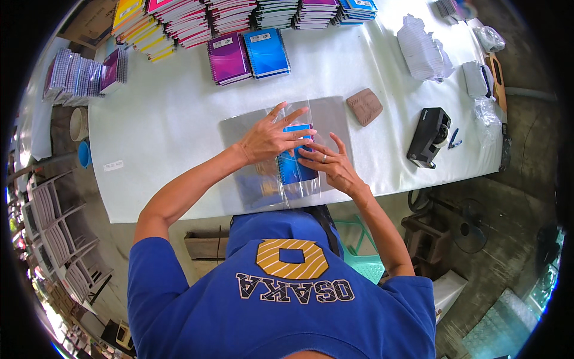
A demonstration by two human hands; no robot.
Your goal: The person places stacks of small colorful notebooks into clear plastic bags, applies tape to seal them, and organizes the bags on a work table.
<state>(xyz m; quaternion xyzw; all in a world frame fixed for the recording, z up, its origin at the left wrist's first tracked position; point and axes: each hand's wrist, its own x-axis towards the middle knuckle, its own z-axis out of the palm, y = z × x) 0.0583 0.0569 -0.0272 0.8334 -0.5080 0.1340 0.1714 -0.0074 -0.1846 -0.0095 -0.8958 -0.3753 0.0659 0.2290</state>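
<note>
The left hand (pixel 269 139) lies flat, fingers spread, pressing on a clear plastic sleeve (pixel 281 179) and the far end of the blue spiral-bound notebook (pixel 295 161) inside it; the right hand (pixel 332 164) rests open beside it, fingertips on the near right edge of the same notebook, gripping nothing. The notebook sits near the middle of the near edge of the white tabletop (pixel 167 119), on a grey rectangular mat (pixel 329 116). To do this well, the left palm should hold the sleeve taut and still while the right fingertips smooth the film toward the edge, so that no crease or air pocket stays and the wire spine does not snag the plastic. Just far right of the mat lies a brown ribbed cloth pad (pixel 365 106), and further right a black tape dispenser (pixel 429 136). At the far edge stand stacks of coloured spiral notebooks (pixel 239 18), with a purple and a blue one (pixel 248 55) lying in front of them.
</note>
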